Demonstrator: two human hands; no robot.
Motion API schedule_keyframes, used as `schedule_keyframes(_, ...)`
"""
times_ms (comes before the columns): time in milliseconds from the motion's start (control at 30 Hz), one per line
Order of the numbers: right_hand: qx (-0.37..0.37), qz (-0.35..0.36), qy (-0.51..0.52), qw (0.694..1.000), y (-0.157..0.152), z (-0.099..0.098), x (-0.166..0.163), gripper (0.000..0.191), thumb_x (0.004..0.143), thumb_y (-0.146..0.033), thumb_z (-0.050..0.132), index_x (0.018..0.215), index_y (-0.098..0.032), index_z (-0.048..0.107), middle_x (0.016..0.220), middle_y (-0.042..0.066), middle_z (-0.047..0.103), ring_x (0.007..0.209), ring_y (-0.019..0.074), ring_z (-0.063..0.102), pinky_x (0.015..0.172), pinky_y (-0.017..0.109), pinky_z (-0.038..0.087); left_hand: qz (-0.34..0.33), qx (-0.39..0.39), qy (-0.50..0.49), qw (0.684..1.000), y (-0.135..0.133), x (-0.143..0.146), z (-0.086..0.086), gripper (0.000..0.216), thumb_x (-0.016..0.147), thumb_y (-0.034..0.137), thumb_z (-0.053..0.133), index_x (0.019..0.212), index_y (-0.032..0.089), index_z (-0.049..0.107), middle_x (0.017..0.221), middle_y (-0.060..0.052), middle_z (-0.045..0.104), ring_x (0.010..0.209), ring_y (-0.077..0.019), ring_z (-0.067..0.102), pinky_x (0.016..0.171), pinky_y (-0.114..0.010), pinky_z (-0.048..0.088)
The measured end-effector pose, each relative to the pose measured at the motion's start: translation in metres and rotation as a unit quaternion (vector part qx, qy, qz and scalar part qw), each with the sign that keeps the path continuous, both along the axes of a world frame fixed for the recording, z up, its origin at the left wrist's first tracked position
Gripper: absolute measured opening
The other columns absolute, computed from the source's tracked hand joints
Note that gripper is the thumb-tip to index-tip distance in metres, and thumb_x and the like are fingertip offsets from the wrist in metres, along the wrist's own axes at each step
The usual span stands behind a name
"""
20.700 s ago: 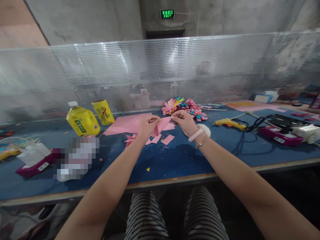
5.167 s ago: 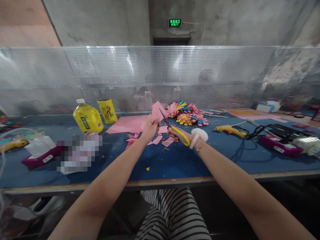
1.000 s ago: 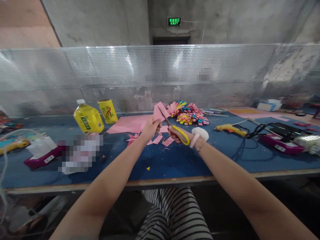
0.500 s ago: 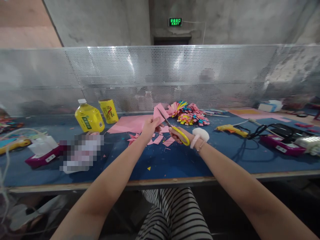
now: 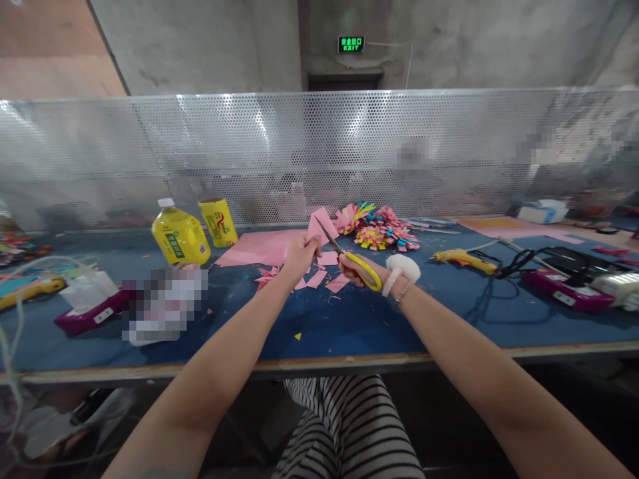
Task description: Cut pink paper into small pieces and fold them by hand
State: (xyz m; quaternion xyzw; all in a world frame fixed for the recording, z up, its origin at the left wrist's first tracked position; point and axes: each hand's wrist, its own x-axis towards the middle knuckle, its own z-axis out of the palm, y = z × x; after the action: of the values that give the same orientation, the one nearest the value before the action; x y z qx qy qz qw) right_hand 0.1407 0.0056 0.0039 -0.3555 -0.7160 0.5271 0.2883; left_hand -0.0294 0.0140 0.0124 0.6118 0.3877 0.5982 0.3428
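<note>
Head view, and we go straight to the left hand (image 5: pixel 303 256), pinched narrow on a small folded-looking piece of pink paper (image 5: pixel 327 221) that stands up from its fingertips; just to its right, the right hand (image 5: pixel 353 269) is curled around the yellow loop handles of metal-bladed scissors (image 5: pixel 337 247); now the key line: the scissors' long axis slants forward and leftward from the right wrist, tips lying across the paper's near face, so the paper sits ahead and left of the right hand, with the left hand nearer, touching it; whether any paper is between the blades, I cannot tell; just below lie rectangular pink paper scraps (image 5: pixel 316 278); beyond the left hand, a broad flat pink sheet (image 5: pixel 259 246); beyond the right, bushy multicoloured fringed-paper flowers (image 5: pixel 377 226); now for writing: the clear plastic bottle of yellow liquid (image 5: pixel 180 233) wears a green label, its characters too blurred to read; the upright yellow container (image 5: pixel 218 223) behind it shows a dark red curve and unreadable print; and high on the grey wall, the lit green sign (image 5: pixel 351 44) reads EXIT, beneath Chinese characters.
</note>
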Motion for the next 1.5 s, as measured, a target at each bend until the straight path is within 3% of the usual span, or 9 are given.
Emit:
schedule_keyframes(333, 0.024, -0.020, -0.008, 0.999, 0.000, -0.002, -0.003, 0.038, 0.079, -0.053, 0.038, 0.065, -0.018, 0.037, 0.046, -0.008, 0.030, 0.032, 0.0024, 0.026, 0.029, 0.014, 0.022, -0.021, 0.022, 0.012, 0.999, -0.001, 0.002, 0.000, 0.023, 0.077, 0.029, 0.043, 0.058, 0.017, 0.039, 0.046, 0.005, 0.042, 0.032, -0.0028, 0.029, 0.035, -0.019, 0.019)
schedule_keyframes(667, 0.121, -0.062, -0.075, 0.988, 0.009, -0.010, -0.006, 0.048, 0.076, -0.062, 0.033, 0.056, -0.019, 0.036, 0.039, -0.006, 0.032, 0.027, 0.0049, 0.031, 0.025, 0.019, 0.026, -0.073, -0.005, -0.042, 0.996, -0.001, 0.002, 0.000, 0.026, 0.076, 0.030, 0.046, 0.055, 0.016, 0.039, 0.044, 0.005, 0.038, 0.032, -0.0014, 0.023, 0.035, -0.018, 0.015)
schedule_keyframes(867, 0.098, -0.070, -0.096, 0.988, 0.004, -0.008, -0.008, 0.050, 0.077, -0.062, 0.029, 0.054, -0.019, 0.037, 0.035, -0.003, 0.036, 0.028, 0.0067, 0.034, 0.027, 0.020, 0.028, -0.082, -0.035, -0.051, 0.995, -0.005, 0.003, 0.004, 0.030, 0.076, 0.033, 0.047, 0.053, 0.016, 0.038, 0.040, 0.007, 0.034, 0.031, -0.0014, 0.021, 0.035, -0.018, 0.014)
schedule_keyframes(1067, 0.009, -0.001, -0.016, 1.000, -0.002, -0.005, -0.010, 0.047, 0.078, -0.062, 0.026, 0.062, -0.020, 0.037, 0.040, -0.006, 0.034, 0.029, 0.0064, 0.032, 0.028, 0.020, 0.028, -0.094, -0.049, -0.071, 0.992, -0.006, 0.006, 0.003, 0.028, 0.076, 0.031, 0.045, 0.055, 0.016, 0.037, 0.041, 0.006, 0.038, 0.029, -0.0010, 0.021, 0.034, -0.018, 0.012)
schedule_keyframes(1267, 0.019, 0.037, 0.000, 0.999, -0.007, 0.001, -0.007, 0.048, 0.081, -0.059, 0.022, 0.059, -0.019, 0.035, 0.043, -0.004, 0.034, 0.033, 0.0063, 0.032, 0.033, 0.021, 0.026, -0.102, -0.070, -0.069, 0.990, -0.008, 0.007, 0.003, 0.025, 0.074, 0.031, 0.047, 0.057, 0.016, 0.038, 0.042, 0.006, 0.041, 0.028, -0.0007, 0.022, 0.034, -0.018, 0.011)
schedule_keyframes(1500, 0.015, 0.025, -0.003, 1.000, -0.012, 0.004, -0.009, 0.046, 0.083, -0.057, 0.019, 0.058, -0.020, 0.033, 0.043, -0.003, 0.034, 0.034, 0.0068, 0.030, 0.035, 0.024, 0.024, -0.106, -0.058, -0.041, 0.992, -0.007, 0.007, 0.003, 0.029, 0.076, 0.030, 0.044, 0.051, 0.017, 0.035, 0.036, 0.007, 0.032, 0.028, -0.0021, 0.019, 0.034, -0.019, 0.009)
